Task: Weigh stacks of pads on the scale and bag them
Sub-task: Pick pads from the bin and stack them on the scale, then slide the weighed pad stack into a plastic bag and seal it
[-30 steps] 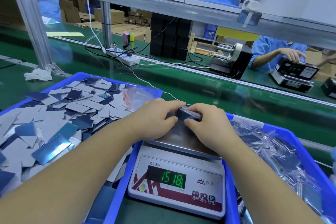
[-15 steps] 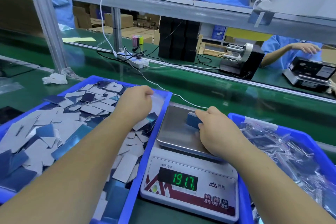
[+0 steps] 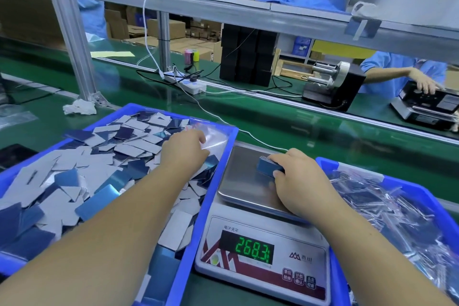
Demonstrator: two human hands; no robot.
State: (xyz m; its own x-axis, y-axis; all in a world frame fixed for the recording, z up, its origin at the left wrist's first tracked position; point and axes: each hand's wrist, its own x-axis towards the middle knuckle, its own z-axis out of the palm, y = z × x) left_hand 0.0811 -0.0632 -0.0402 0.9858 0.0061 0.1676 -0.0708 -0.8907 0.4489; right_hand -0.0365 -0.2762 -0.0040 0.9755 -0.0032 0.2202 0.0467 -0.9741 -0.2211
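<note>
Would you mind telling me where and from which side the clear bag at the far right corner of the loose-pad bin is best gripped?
Probably by its near edge, coming from the near side over the pads. The clear bag lies flat and limp against the bin wall, so only a thin edge pinch fits. The left hand already reaches there; the right hand holds the pad stack on the scale.

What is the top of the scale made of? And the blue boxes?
The scale's pan looks like brushed steel: grey, with a dull shine. The blue bins look like hard plastic: one solid colour, smooth moulded rims. Both are guesses from looks alone.
</note>
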